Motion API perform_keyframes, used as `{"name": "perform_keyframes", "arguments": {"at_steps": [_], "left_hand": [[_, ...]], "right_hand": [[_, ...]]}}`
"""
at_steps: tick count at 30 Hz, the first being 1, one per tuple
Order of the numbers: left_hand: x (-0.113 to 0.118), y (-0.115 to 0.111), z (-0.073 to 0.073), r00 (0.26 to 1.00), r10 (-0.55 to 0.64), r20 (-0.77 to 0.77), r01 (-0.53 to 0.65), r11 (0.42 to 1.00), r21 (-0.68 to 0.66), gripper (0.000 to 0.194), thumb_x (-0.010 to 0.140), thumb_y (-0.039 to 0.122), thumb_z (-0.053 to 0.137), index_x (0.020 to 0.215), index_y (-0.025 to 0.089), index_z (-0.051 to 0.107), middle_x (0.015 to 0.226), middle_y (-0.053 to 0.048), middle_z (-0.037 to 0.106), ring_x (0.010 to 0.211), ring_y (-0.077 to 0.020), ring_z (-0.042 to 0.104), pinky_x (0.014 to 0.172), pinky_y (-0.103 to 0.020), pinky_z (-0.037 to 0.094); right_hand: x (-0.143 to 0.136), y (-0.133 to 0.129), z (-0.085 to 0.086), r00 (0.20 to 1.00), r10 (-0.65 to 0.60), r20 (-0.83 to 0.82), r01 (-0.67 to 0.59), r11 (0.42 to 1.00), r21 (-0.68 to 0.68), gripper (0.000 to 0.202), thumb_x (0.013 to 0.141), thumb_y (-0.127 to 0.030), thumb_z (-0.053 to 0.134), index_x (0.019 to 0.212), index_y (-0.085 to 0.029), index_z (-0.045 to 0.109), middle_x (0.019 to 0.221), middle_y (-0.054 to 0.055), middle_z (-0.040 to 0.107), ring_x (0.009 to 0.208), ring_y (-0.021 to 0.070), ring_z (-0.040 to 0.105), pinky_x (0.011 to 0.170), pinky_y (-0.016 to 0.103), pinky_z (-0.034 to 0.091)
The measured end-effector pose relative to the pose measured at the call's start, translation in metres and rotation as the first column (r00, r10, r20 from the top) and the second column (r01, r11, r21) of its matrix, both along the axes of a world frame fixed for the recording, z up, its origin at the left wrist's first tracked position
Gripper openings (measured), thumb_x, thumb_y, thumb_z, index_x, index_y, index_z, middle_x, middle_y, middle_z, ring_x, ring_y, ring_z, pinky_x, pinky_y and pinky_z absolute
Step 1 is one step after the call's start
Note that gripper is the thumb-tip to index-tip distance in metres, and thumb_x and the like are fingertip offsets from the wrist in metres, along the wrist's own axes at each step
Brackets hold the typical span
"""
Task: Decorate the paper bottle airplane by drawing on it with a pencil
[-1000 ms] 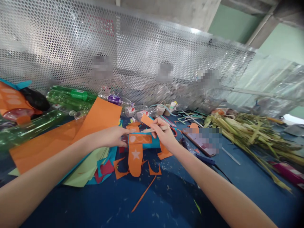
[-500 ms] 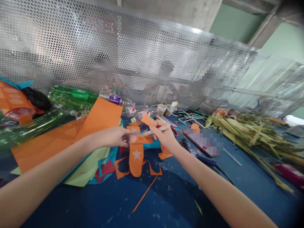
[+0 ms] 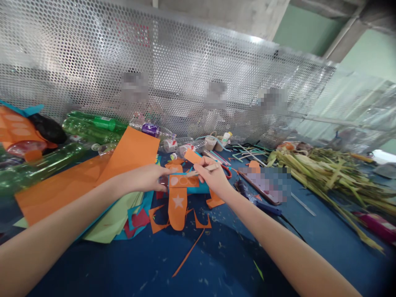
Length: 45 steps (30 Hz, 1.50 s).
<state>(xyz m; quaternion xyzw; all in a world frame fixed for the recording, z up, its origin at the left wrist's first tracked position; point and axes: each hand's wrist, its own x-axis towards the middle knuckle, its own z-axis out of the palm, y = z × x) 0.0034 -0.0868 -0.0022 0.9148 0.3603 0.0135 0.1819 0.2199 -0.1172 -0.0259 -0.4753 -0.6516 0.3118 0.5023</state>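
A toy plane, made of a small bottle wrapped in orange and blue paper, lies before me. White shapes, among them a star, mark its orange wing strip. My left hand curls its thumb and fingers around the clear left end of the bottle. Between the closed fingers of my right hand is a slim pale brush-like stick. Its tip meets the orange side panel, where round white marks show. Orange paper offcuts surround the plane.
Orange sheets and green paper lie left, with plastic bottles behind. Rightward are a phone, a blue glue gun with its cord, and dried husks. A perforated metal screen stands at the back, people beyond it.
My right hand and the stick have shifted very slightly at the side panel. The left hand keeps its hold, and the plane stays in place.
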Motion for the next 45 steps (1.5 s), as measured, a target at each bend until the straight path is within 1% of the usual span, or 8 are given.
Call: {"name": "perform_keyframes", "arguments": {"at_steps": [2,5,14,18,30,37,41,45], "left_hand": [[0.0001,-0.0001,0.0001,1.000,0.004,-0.002,-0.004,1.000,-0.003,0.055,0.074,0.025,0.062,0.128,0.023,0.051,0.089,-0.002,0.066,0.074,-0.0180,0.059,0.063,-0.023,0.038],[0.0000,0.0005,-0.0006,1.000,0.004,0.001,-0.004,1.000,-0.007,0.055,0.074,0.025,0.063,0.128,0.023,0.051,0.094,-0.003,0.067,0.078,-0.0191,0.060,0.065,-0.024,0.038],[-0.0010,0.0027,-0.0031,1.000,0.003,0.006,-0.003,1.000,0.001,0.050,0.073,0.025,0.064,0.123,0.021,0.055,0.090,-0.004,0.067,0.075,-0.0198,0.060,0.063,-0.025,0.038],[-0.0010,0.0022,-0.0031,1.000,0.002,0.008,-0.002,1.000,0.002,0.052,0.073,0.025,0.064,0.125,0.022,0.054,0.095,-0.005,0.067,0.079,-0.0211,0.060,0.066,-0.026,0.039],[-0.0017,0.0030,-0.0040,1.000,-0.009,0.011,0.009,1.000,-0.003,0.048,0.074,0.028,0.062,0.121,0.022,0.057,0.089,-0.003,0.066,0.075,-0.0192,0.060,0.064,-0.024,0.037],[0.0001,0.0011,-0.0005,0.998,0.036,-0.042,-0.036,0.999,0.004,0.061,0.075,0.025,0.063,0.133,0.023,0.046,0.093,-0.004,0.066,0.078,-0.0202,0.059,0.065,-0.026,0.037],[-0.0004,0.0026,-0.0029,0.998,0.055,-0.032,-0.055,0.998,-0.012,0.057,0.075,0.024,0.064,0.130,0.023,0.050,0.096,-0.005,0.066,0.082,-0.0212,0.059,0.066,-0.026,0.038],[-0.0018,0.0044,-0.0059,1.000,0.024,-0.007,-0.024,1.000,0.004,0.056,0.074,0.027,0.064,0.129,0.026,0.050,0.093,-0.002,0.067,0.078,-0.0192,0.060,0.065,-0.025,0.039]], "right_hand": [[0.0004,0.0004,0.0004,1.000,-0.012,0.002,0.012,1.000,0.004,0.024,0.077,-0.026,0.057,0.058,-0.022,0.042,0.037,-0.008,0.044,0.036,0.0079,0.038,0.043,0.022,0.031],[0.0015,0.0012,0.0006,1.000,-0.017,-0.020,0.018,1.000,0.022,0.025,0.077,-0.026,0.056,0.057,-0.022,0.041,0.037,-0.008,0.043,0.037,0.0078,0.037,0.045,0.023,0.033],[0.0016,-0.0003,0.0004,1.000,-0.003,0.001,0.003,1.000,0.008,0.025,0.078,-0.024,0.056,0.058,-0.021,0.041,0.037,-0.008,0.044,0.036,0.0076,0.038,0.045,0.022,0.032],[0.0016,0.0002,0.0001,1.000,-0.005,0.006,0.005,1.000,0.004,0.025,0.078,-0.023,0.055,0.058,-0.021,0.041,0.037,-0.008,0.044,0.037,0.0075,0.038,0.044,0.022,0.032],[0.0032,0.0040,-0.0031,1.000,0.008,-0.001,-0.008,1.000,0.005,0.023,0.078,-0.024,0.055,0.059,-0.021,0.042,0.037,-0.009,0.044,0.035,0.0075,0.037,0.042,0.022,0.030],[0.0028,0.0033,-0.0025,1.000,0.005,-0.008,-0.005,1.000,0.003,0.023,0.078,-0.025,0.055,0.059,-0.021,0.042,0.037,-0.009,0.043,0.036,0.0076,0.037,0.043,0.022,0.031],[0.0024,0.0036,-0.0032,1.000,0.003,-0.008,-0.003,1.000,0.008,0.022,0.077,-0.025,0.055,0.059,-0.022,0.042,0.037,-0.009,0.043,0.035,0.0074,0.036,0.042,0.022,0.029],[0.0027,0.0045,-0.0040,1.000,0.004,-0.024,-0.004,1.000,0.004,0.022,0.076,-0.024,0.054,0.058,-0.022,0.042,0.036,-0.009,0.043,0.035,0.0074,0.036,0.042,0.022,0.031]]}}
